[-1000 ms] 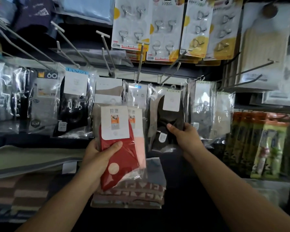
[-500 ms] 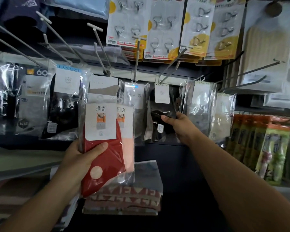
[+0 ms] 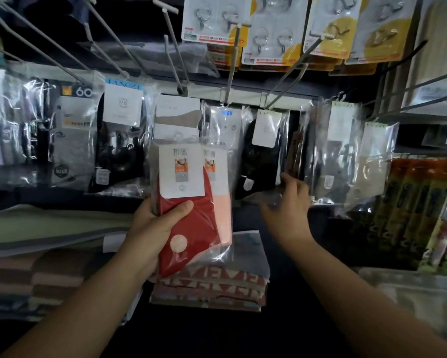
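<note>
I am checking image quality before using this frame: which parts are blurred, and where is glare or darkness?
Head view: motion blur smears the right hand; the left hand and its red sock pack are sharp; glare streaks the clear sock bags at left; the folded towels below lie in dim light.

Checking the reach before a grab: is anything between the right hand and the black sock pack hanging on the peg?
Nothing visible. The right hand is just right of and below the black sock pack; the red sock pack in the left hand lies off to its left.
</note>
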The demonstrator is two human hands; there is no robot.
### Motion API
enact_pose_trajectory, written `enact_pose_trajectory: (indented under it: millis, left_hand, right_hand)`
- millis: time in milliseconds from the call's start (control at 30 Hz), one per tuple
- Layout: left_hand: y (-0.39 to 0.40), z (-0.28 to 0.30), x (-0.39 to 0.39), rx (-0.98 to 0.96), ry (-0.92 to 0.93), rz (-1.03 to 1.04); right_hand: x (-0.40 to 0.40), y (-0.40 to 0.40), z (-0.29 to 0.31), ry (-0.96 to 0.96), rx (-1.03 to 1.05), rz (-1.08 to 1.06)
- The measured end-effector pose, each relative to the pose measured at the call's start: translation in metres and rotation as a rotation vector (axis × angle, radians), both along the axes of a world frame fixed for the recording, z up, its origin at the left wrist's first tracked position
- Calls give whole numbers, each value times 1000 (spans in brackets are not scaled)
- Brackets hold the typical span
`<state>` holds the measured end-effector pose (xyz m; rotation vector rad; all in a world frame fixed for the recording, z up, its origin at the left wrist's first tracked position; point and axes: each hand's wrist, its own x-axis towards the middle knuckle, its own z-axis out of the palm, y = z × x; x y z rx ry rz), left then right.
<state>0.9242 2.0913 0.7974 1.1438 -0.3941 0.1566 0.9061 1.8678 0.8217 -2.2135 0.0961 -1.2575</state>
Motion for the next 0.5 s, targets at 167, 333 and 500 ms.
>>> enact_pose_trajectory:
  millis: [167, 333, 500]
  left_hand:
    - [-14, 2, 1, 3, 2, 4]
    - [-27, 3, 1, -2, -15, -26]
    - [-35, 4, 1, 78, -35, -100]
  right_hand:
    - [-27, 38, -14, 197, 107, 394]
    - [-31, 50, -22, 186, 149, 459]
    - [-32, 52, -28, 273, 111, 408]
